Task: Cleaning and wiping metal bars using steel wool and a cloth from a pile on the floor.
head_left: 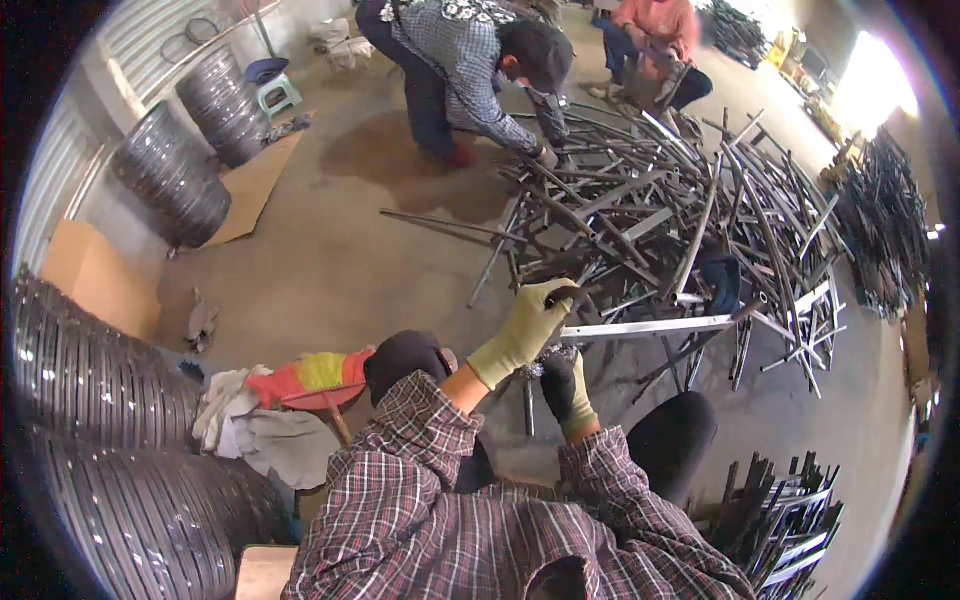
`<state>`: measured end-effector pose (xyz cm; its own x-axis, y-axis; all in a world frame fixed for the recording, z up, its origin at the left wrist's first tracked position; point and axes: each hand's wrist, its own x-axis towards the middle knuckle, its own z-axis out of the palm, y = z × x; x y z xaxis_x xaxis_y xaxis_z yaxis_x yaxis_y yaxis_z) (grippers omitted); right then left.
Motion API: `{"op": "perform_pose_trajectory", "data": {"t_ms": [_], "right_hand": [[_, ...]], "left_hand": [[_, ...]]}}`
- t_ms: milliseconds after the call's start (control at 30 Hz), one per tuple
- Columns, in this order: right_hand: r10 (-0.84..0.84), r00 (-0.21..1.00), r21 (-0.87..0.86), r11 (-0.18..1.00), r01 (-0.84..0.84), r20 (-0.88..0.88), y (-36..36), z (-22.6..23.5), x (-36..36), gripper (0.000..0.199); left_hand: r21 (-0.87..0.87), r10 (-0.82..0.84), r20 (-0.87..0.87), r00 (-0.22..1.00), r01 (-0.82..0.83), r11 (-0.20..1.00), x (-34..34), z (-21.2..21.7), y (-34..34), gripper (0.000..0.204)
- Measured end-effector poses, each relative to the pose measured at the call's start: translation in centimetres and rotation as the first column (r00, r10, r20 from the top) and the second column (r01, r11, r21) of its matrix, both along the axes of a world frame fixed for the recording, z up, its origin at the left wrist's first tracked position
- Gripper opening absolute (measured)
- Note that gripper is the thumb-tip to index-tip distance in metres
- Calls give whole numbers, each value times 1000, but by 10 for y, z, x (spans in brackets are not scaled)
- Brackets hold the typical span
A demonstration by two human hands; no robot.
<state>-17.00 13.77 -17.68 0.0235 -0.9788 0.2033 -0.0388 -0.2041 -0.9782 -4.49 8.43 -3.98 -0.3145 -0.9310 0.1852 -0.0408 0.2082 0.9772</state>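
Pale gloves with dark palms cover both my hands. My left hand (532,322) is closed, its dark fingertips curled together, at the near end of a light metal bar (645,328). The bar stretches right, over the front of a metal heap. Just below, my right hand (571,388) is closed against a shiny, crinkled wad (546,362), which its fingers partly hide. A heap of dark metal tubes and strips (640,220) lies in front of my knees. Beneath my hands a thin tube (529,405) points downward.
Beyond the heap, one person (470,75) bends over it and another (655,45) sits. Large black coils (110,380) stand along my left, near a red and yellow cloth (310,380). Bundled metal pieces stand at my lower right (780,525) and far right (885,225).
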Motion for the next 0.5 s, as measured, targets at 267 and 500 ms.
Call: {"op": "perform_pose_trajectory", "data": {"t_ms": [267, 500], "right_hand": [[6, 926, 206, 974, -90, 377, 3, 15, 8, 13], [-78, 890, 216, 976, -24, 450, 5, 9, 7, 8]], "left_hand": [[-115, -38, -93, 995, 28, 993, -1, -16, -5, 25], [-128, -51, -85, 995, 40, 991, -2, -12, -4, 25]]}}
